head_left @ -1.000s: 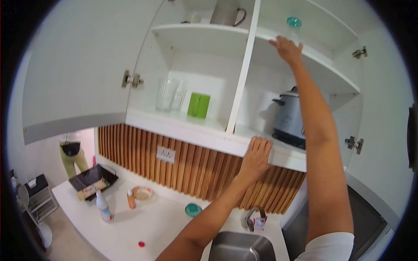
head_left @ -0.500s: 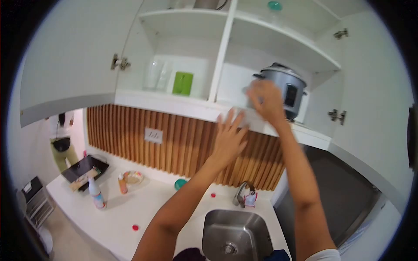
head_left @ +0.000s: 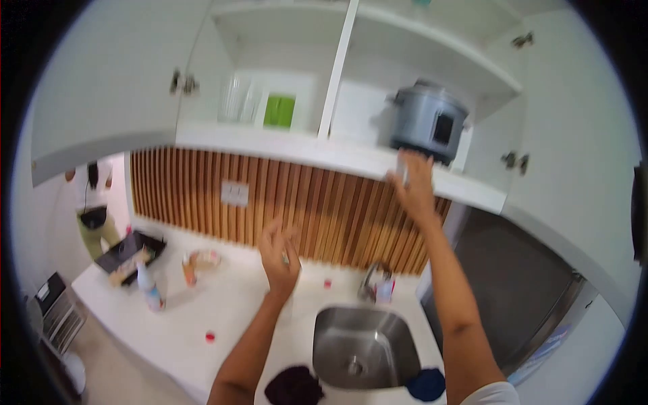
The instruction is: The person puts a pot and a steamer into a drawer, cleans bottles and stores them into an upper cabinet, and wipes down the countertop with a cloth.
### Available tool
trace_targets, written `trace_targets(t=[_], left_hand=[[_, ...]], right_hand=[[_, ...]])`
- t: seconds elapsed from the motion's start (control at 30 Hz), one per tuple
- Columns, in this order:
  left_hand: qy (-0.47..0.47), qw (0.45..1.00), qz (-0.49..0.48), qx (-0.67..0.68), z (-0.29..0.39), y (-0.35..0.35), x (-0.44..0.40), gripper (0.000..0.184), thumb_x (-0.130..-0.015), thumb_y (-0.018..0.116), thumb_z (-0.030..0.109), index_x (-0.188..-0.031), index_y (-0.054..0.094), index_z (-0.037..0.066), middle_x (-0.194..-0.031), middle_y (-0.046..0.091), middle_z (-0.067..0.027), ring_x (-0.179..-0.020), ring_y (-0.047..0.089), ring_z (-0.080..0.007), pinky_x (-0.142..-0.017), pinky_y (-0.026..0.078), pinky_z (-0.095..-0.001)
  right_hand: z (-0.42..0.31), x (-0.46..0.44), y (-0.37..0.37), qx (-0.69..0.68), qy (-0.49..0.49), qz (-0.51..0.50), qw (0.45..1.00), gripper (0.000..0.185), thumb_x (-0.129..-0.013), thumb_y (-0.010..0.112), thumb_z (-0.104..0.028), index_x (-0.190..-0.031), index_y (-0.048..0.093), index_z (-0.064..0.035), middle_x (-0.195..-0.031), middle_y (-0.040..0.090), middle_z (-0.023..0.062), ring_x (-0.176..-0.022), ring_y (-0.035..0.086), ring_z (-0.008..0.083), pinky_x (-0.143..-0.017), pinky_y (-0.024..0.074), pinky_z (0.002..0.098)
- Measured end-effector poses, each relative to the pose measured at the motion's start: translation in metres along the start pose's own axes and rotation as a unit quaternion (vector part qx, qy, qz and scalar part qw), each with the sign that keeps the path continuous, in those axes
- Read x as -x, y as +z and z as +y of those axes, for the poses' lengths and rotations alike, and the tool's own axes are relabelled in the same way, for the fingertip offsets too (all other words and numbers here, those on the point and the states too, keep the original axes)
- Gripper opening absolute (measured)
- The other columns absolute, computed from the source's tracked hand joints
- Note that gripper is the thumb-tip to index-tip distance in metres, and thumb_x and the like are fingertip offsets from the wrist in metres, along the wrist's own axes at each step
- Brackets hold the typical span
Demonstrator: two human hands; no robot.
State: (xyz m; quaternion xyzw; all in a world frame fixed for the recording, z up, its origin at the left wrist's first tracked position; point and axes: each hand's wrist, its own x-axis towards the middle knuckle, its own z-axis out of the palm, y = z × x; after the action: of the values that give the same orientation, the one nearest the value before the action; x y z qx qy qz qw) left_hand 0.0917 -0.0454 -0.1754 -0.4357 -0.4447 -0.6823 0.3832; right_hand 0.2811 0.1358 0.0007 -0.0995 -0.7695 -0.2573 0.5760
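While reaching up with the right hand [head_left: 417, 185], holds the left hand [head_left: 279, 260] before the slats [head_left: 202, 196].

Brings the right hand to the shelf edge [head_left: 351, 158], just below the cooker [head_left: 420, 116]; bends its fingers somewhat, in blur, with a pale patch beside them, so cannot tell if pinching anything. Curves the fingers of the left hand loosely, a little apart, without visible grip. On the done side, by judgement: cooker upright on the lower shelf, right of the divider [head_left: 338, 71]; mug [head_left: 279, 111] and glasses [head_left: 233, 100] on the left of it. On the unfinished side, perhaps: doors [head_left: 111, 81] wide open, bottles [head_left: 150, 291] and red caps [head_left: 210, 336] out on the counter [head_left: 256, 351]. Beyond this, cannot tell the progress.
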Motion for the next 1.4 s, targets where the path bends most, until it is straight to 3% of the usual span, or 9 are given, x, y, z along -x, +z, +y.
trace_targets(t=[0.37, 0.53, 0.67, 0.77, 0.9, 1.07, 1.17, 1.3, 1.4], left_hand=[[-0.377, 0.918, 0.080, 0.091, -0.114, -0.009, 0.064, 0.047, -0.085, 0.063, 0.024, -0.118, 0.043, -0.003, -0.110, 0.052, -0.0156, -0.095, 0.052, -0.0222, -0.078, 0.045, -0.0327], [-0.328, 0.936, -0.125, 0.040, -0.108, -0.011, 0.076, 0.072, -0.075, 0.075, 0.031, -0.127, 0.037, -0.001, -0.116, 0.051, -0.0165, -0.101, 0.053, -0.0234, -0.084, 0.045, -0.0343], [-0.154, 0.944, -0.293, -0.011, -0.134, -0.002, 0.099, 0.081, -0.065, 0.083, 0.027, -0.129, 0.038, 0.002, -0.119, 0.052, -0.0131, -0.104, 0.054, -0.0204, -0.088, 0.046, -0.0329], [-0.209, 0.929, -0.305, -0.007, -0.137, -0.002, 0.094, 0.071, -0.067, 0.081, 0.023, -0.124, 0.045, 0.003, -0.114, 0.057, -0.0096, -0.103, 0.055, -0.0179, -0.085, 0.047, -0.0311], [-0.340, 0.910, -0.202, 0.126, -0.126, -0.012, 0.073, 0.061, -0.070, 0.078, 0.019, -0.120, 0.047, 0.002, -0.109, 0.057, -0.0118, -0.093, 0.058, -0.0173, -0.077, 0.048, -0.0292], [-0.450, 0.845, -0.032, 0.286, -0.095, -0.028, 0.045, 0.052, -0.075, 0.073, 0.014, -0.115, 0.043, 0.002, -0.105, 0.055, -0.0126, -0.085, 0.060, -0.0187, -0.066, 0.053, -0.0311], [-0.437, 0.841, 0.016, 0.320, -0.072, -0.023, 0.043, 0.046, -0.077, 0.071, 0.011, -0.110, 0.039, 0.004, -0.102, 0.055, -0.0145, -0.081, 0.061, -0.0256, -0.065, 0.056, -0.0393], [-0.451, 0.828, 0.030, 0.332, -0.005, 0.010, 0.059, 0.048, -0.073, 0.074, 0.010, -0.105, 0.038, 0.004, -0.100, 0.051, -0.0124, -0.084, 0.059, -0.0202, -0.061, 0.055, -0.0349], [-0.403, 0.862, -0.035, 0.304, 0.049, 0.032, 0.075, 0.052, -0.072, 0.076, 0.012, -0.106, 0.038, 0.003, -0.100, 0.050, -0.0132, -0.085, 0.055, -0.0172, -0.064, 0.051, -0.0279]], right_hand=[[0.009, 0.007, 0.011, 0.011, -0.009, 0.005, 1.000, 0.047, -0.085, 0.059, -0.033, -0.128, 0.049, -0.0145, -0.130, 0.044, 0.0141, -0.124, 0.037, 0.0314, -0.104, 0.0283, 0.0452], [0.000, 0.016, -0.007, -0.002, 0.059, -0.100, 0.993, 0.056, -0.087, 0.059, -0.030, -0.134, 0.040, -0.0068, -0.145, 0.026, 0.0182, -0.135, 0.023, 0.0317, -0.110, 0.0212, 0.0378], [-0.112, 0.162, 0.009, -0.321, 0.084, -0.193, 0.923, 0.031, -0.084, 0.060, -0.023, -0.111, 0.059, -0.0087, -0.110, 0.057, 0.0138, -0.106, 0.053, 0.0263, -0.090, 0.0411, 0.0368], [-0.220, 0.293, 0.006, -0.556, 0.055, -0.340, 0.756, 0.034, -0.076, 0.069, -0.022, -0.107, 0.063, -0.0122, -0.122, 0.052, 0.0121, -0.114, 0.047, 0.0288, -0.097, 0.0367, 0.0410], [-0.280, 0.369, -0.020, -0.390, -0.026, -0.449, 0.803, 0.034, -0.071, 0.069, -0.011, -0.104, 0.061, -0.0067, -0.122, 0.052, 0.0158, -0.116, 0.045, 0.0313, -0.099, 0.0350, 0.0389], [-0.235, 0.373, -0.018, -0.475, 0.503, -0.328, 0.643, 0.028, -0.075, 0.057, 0.001, -0.104, 0.059, -0.0027, -0.098, 0.062, 0.0112, -0.094, 0.057, 0.0271, -0.085, 0.0442, 0.0326], [-0.188, 0.318, -0.046, -0.560, 0.542, -0.139, 0.611, 0.036, -0.074, 0.056, 0.000, -0.111, 0.054, -0.0018, -0.104, 0.057, 0.0151, -0.095, 0.055, 0.0278, -0.087, 0.0434, 0.0330], [-0.187, 0.275, -0.036, -0.280, 0.182, -0.169, 0.927, 0.062, -0.071, 0.065, -0.031, -0.126, 0.048, -0.0074, -0.138, 0.032, 0.0197, -0.119, 0.034, 0.0428, -0.099, 0.0265, 0.0514], [-0.193, 0.268, -0.025, -0.223, 0.221, -0.169, 0.934, 0.090, -0.066, 0.073, -0.035, -0.138, 0.029, -0.0068, -0.141, 0.024, 0.0227, -0.117, 0.033, 0.0464, -0.094, 0.0275, 0.0551]])
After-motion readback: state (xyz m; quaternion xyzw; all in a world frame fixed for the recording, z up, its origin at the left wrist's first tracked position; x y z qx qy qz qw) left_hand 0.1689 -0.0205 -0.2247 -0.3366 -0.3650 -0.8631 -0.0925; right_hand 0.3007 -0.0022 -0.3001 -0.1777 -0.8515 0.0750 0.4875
